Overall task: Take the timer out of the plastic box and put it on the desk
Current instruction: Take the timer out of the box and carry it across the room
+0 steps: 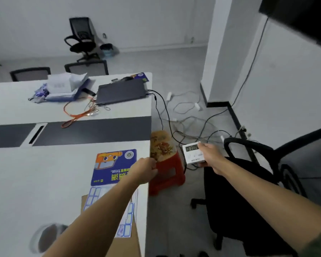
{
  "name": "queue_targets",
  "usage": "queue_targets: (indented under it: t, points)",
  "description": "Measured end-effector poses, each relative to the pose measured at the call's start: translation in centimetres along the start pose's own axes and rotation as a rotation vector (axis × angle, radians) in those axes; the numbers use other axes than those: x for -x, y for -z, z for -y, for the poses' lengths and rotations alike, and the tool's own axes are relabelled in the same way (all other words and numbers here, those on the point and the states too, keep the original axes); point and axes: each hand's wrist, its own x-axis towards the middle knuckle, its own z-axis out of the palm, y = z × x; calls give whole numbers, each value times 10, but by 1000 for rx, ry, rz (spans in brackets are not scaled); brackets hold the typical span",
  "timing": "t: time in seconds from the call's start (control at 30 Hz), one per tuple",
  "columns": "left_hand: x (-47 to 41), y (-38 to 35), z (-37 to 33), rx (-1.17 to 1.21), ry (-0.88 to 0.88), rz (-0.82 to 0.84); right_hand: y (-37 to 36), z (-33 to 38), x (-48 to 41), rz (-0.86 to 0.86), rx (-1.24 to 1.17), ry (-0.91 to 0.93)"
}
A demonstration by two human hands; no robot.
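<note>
Off the desk's (44,173) right edge, above the floor and the black chair (248,182), the right hand (210,154) is clamped on the timer (193,153): a white squarish block with a grey display reading roughly "01:05", its small print too blurred to read. The left hand (146,169) hovers curled at the desk's right edge, over the blue mat (111,167) with yellow characters; whether it grips anything cannot be told.

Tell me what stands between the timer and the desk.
Nothing solid: the right hand holds the timer off the desk edge, above the red stool. The left hand hovers at that edge, beside the blue mat.
</note>
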Motion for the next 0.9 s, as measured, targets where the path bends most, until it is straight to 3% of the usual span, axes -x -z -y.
queue_targets:
  t: [0.27, 0.53, 0.9]
  points:
    - [28, 11, 77, 152, 320, -143, -108, 53, -35, 351, 180, 79]
    - [34, 43, 156, 336, 479, -229, -220, 82, -55, 509, 299, 135]
    - [33, 48, 197, 581, 652, -330, -322, 109, -72, 780, 503, 106]
